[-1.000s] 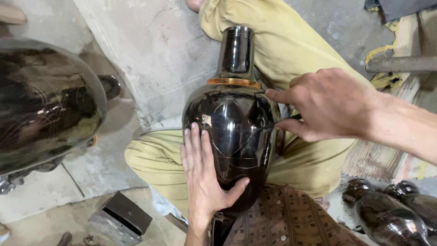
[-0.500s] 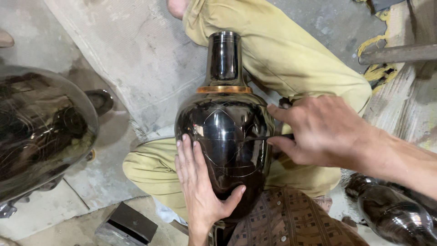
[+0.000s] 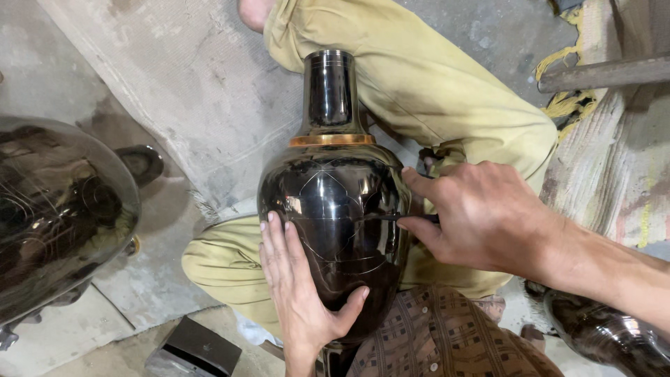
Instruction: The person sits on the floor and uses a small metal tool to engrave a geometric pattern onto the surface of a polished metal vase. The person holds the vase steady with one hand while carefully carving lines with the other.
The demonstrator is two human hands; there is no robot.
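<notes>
The dark metal vase [image 3: 333, 202] lies across my lap. Left of it sits a bigger glossy vessel [image 3: 59, 216]. My left hand [image 3: 301, 286] lies flat, fingers spread, steadying its belly. At its right flank, my right hand [image 3: 481, 213] pinches a thin engraving tool [image 3: 412, 218], scratching lines; the next cut needs steady pressure, I judge.

There is a single view, from a camera worn on the person's head. It looks steeply down over the chest onto the lap and the floor [image 3: 174, 84] in front of the crossed legs. It sits close: the black vase [image 3: 335, 202] on the lap fills the middle, with the left hand [image 3: 300, 293] and right hand [image 3: 481, 213] entering from the bottom and right edges. No second view shares the scene.
</notes>
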